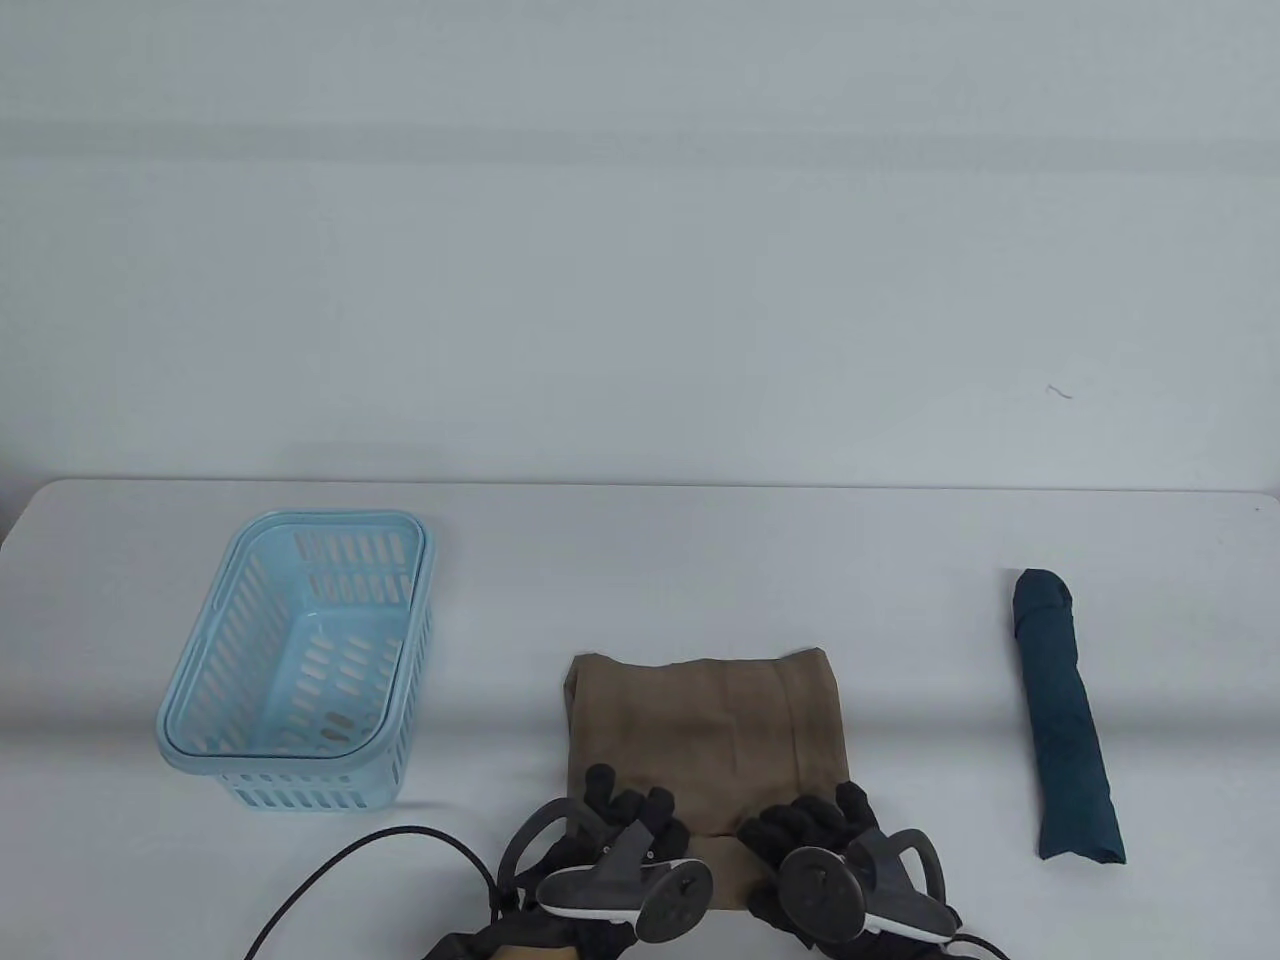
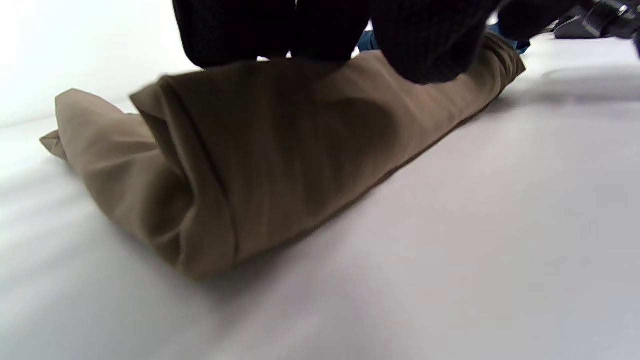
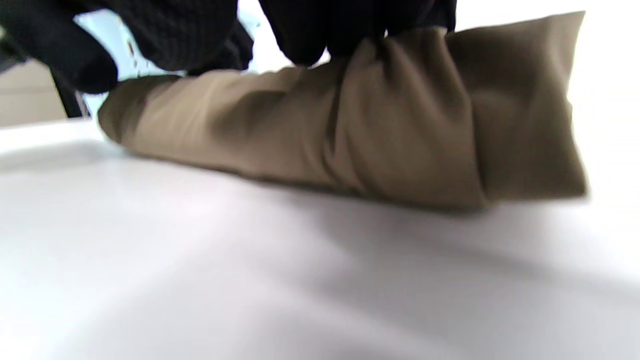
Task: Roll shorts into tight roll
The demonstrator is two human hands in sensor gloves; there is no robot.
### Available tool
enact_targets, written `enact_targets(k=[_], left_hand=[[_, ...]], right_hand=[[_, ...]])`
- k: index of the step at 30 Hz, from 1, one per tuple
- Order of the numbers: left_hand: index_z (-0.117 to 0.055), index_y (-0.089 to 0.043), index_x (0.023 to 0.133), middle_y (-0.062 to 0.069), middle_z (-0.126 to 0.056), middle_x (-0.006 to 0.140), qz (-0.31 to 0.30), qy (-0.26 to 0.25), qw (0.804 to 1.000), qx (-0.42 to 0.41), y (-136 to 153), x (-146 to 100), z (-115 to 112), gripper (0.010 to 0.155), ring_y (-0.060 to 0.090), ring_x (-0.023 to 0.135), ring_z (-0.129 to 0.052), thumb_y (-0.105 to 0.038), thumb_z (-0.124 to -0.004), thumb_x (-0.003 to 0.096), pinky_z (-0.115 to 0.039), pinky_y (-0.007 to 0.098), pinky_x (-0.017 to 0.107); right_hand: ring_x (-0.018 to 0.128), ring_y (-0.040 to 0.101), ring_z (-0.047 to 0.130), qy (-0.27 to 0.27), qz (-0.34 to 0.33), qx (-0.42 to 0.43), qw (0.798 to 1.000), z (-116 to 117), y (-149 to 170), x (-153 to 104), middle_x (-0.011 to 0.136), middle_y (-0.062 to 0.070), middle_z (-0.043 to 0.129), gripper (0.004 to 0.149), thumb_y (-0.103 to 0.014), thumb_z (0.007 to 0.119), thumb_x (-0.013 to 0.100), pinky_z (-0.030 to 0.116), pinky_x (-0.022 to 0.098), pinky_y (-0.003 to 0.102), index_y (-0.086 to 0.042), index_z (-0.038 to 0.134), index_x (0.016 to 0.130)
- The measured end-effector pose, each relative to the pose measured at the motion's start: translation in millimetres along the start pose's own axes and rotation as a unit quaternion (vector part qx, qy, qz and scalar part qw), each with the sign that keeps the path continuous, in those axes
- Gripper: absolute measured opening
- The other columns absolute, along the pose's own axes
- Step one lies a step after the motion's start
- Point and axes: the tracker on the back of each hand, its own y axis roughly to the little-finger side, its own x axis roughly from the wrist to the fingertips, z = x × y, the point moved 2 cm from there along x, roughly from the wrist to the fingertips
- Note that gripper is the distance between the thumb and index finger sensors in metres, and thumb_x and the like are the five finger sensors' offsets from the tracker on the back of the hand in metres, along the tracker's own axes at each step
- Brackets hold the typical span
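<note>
Tan shorts (image 1: 705, 730) lie folded flat at the near middle of the white table (image 1: 700, 560), with their near end rolled up. My left hand (image 1: 625, 805) grips the left part of the roll and my right hand (image 1: 815, 815) the right part, fingers curled over its top. In the left wrist view the roll (image 2: 280, 160) shows its open left end, with my fingers (image 2: 425, 45) on top. In the right wrist view the fingers (image 3: 320, 30) dig into the roll (image 3: 350, 135) near its right end. Trackers hide the near side of the roll in the table view.
A light blue slotted basket (image 1: 310, 790) stands at the left of the table. A dark teal rolled garment (image 1: 1065, 720) lies at the right. A black cable (image 1: 350, 860) curves along the near edge, left of my left hand.
</note>
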Motion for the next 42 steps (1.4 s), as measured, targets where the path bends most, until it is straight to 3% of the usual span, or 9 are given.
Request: enact_targets(k=[3, 9, 12, 22, 30, 34, 36, 39, 42], left_hand=[[-0.054, -0.003, 0.107, 0.031, -0.045, 0.112, -0.001, 0.014, 1.0, 0.004, -0.9, 2.8, -9.0, 0.075, 0.05, 0.099, -0.06, -0.042, -0.074, 0.0459, -0.034, 0.078, 0.067], [-0.048, 0.0, 0.107, 0.032, -0.039, 0.112, -0.003, 0.037, 0.999, 0.017, -5.3, 10.8, -25.6, 0.077, 0.053, 0.1, -0.053, -0.04, -0.074, 0.0463, -0.034, 0.077, 0.067], [-0.053, -0.002, 0.107, 0.03, -0.048, 0.111, -0.003, 0.032, 0.999, 0.019, -2.8, 12.2, -22.1, 0.073, 0.05, 0.098, -0.059, -0.039, -0.073, 0.0476, -0.037, 0.076, 0.068], [-0.067, -0.007, 0.105, 0.022, -0.075, 0.105, 0.021, 0.049, 0.989, -0.141, 22.5, 7.9, -11.8, 0.065, 0.041, 0.092, -0.084, -0.036, -0.07, 0.0474, -0.049, 0.074, 0.067], [-0.081, -0.01, 0.097, 0.018, -0.094, 0.092, 0.014, 0.033, 0.98, -0.195, 30.1, 7.2, -8.3, 0.056, 0.034, 0.078, -0.099, -0.03, -0.066, 0.0462, -0.051, 0.075, 0.066], [-0.079, -0.012, 0.098, 0.017, -0.093, 0.092, 0.013, 0.035, 0.982, -0.185, 29.9, 6.0, -3.1, 0.056, 0.033, 0.078, -0.098, -0.032, -0.067, 0.0472, -0.051, 0.075, 0.066], [-0.072, -0.014, 0.102, 0.017, -0.085, 0.098, 0.004, -0.025, 0.987, -0.161, 29.0, -1.5, 11.7, 0.059, 0.034, 0.084, -0.092, -0.035, -0.071, 0.047, -0.048, 0.076, 0.066], [-0.084, -0.02, 0.09, 0.016, -0.083, 0.099, -0.02, -0.063, 0.985, -0.162, 26.6, -11.1, 30.7, 0.047, 0.034, 0.086, -0.089, -0.034, -0.073, 0.0474, -0.045, 0.076, 0.067], [-0.087, -0.021, 0.089, 0.017, -0.077, 0.105, -0.017, -0.012, 0.991, -0.132, 23.2, -14.0, 31.4, 0.045, 0.038, 0.092, -0.083, -0.035, -0.074, 0.0478, -0.038, 0.079, 0.066]], right_hand=[[0.101, 0.042, 0.032, -0.029, -0.003, -0.039, 0.999, 9.8, -2.1, 3.1, 0.11, 0.016, 0.036, 0.076, -0.049, 0.068, 0.046, 0.011, 0.068, 0.073, -0.014, 0.038, 0.107], [0.099, 0.04, 0.042, -0.024, 0.01, -0.049, 0.998, 18.5, -3.4, 9.5, 0.108, 0.015, 0.046, 0.071, -0.044, 0.069, 0.048, 0.017, 0.069, 0.072, -0.013, 0.042, 0.106], [0.098, 0.04, 0.048, -0.019, 0.015, -0.038, 0.999, 15.9, -2.6, 10.7, 0.107, 0.015, 0.052, 0.067, -0.042, 0.068, 0.048, 0.021, 0.069, 0.073, -0.012, 0.047, 0.105], [0.096, 0.041, 0.058, -0.043, 0.036, 0.13, 0.99, 8.8, 13.5, 11.3, 0.104, 0.016, 0.064, 0.058, -0.037, 0.054, 0.052, 0.024, 0.067, 0.075, -0.01, 0.06, 0.103], [0.079, 0.037, 0.074, -0.048, 0.036, 0.149, 0.987, 8.4, 15.2, 12.1, 0.086, 0.015, 0.08, 0.055, -0.038, 0.05, 0.052, 0.03, 0.068, 0.075, -0.008, 0.073, 0.091], [0.076, 0.036, 0.076, -0.047, 0.046, 0.136, 0.988, 8.1, 15.5, 13.1, 0.082, 0.014, 0.082, 0.054, -0.039, 0.05, 0.052, 0.031, 0.068, 0.074, -0.008, 0.075, 0.089], [0.076, 0.036, 0.077, -0.041, 0.054, 0.133, 0.989, 7.8, 16.3, 13.1, 0.081, 0.013, 0.083, 0.053, -0.039, 0.05, 0.052, 0.031, 0.068, 0.074, -0.009, 0.075, 0.089], [0.075, 0.036, 0.077, -0.03, 0.066, 0.125, 0.989, 7.0, 16.0, 12.3, 0.082, 0.013, 0.083, 0.053, -0.04, 0.051, 0.052, 0.03, 0.068, 0.074, -0.009, 0.075, 0.089], [0.08, 0.038, 0.073, -0.026, 0.081, 0.116, 0.99, 5.4, 16.8, 11.8, 0.087, 0.015, 0.079, 0.055, -0.04, 0.051, 0.053, 0.027, 0.067, 0.075, -0.01, 0.071, 0.093]])
